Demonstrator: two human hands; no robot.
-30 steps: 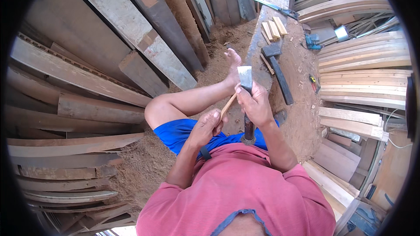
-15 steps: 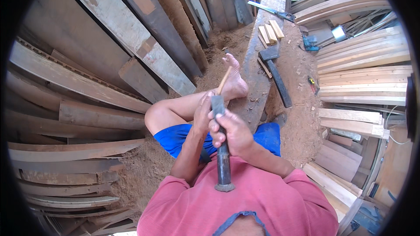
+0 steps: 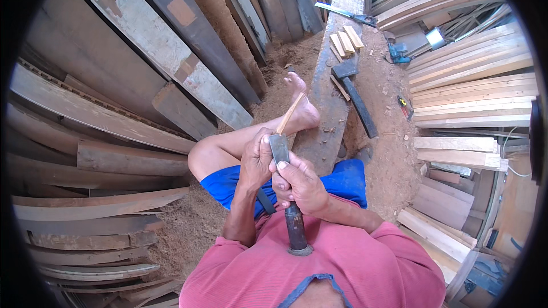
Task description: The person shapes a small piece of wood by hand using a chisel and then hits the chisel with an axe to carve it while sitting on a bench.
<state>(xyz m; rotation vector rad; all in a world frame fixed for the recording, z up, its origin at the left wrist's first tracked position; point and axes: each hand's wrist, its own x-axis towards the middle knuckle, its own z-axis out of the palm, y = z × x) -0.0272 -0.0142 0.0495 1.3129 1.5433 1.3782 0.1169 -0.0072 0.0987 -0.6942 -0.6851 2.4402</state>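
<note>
Now chisel (image 3: 295, 226) nearer collar (image 3: 320, 276) than 1 second ago, right hand (image 3: 301, 183) round it, left hand (image 3: 257, 155) round stick (image 3: 290, 114)

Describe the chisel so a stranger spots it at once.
Start at the pink shirt in the lower middle, then go up to the right hand. That hand grips the chisel, its flat metal blade pointing away from the shirt. Unlike the slim, pale wooden strip in the left hand, it has a thick, dark handle with a flared round butt.
</note>
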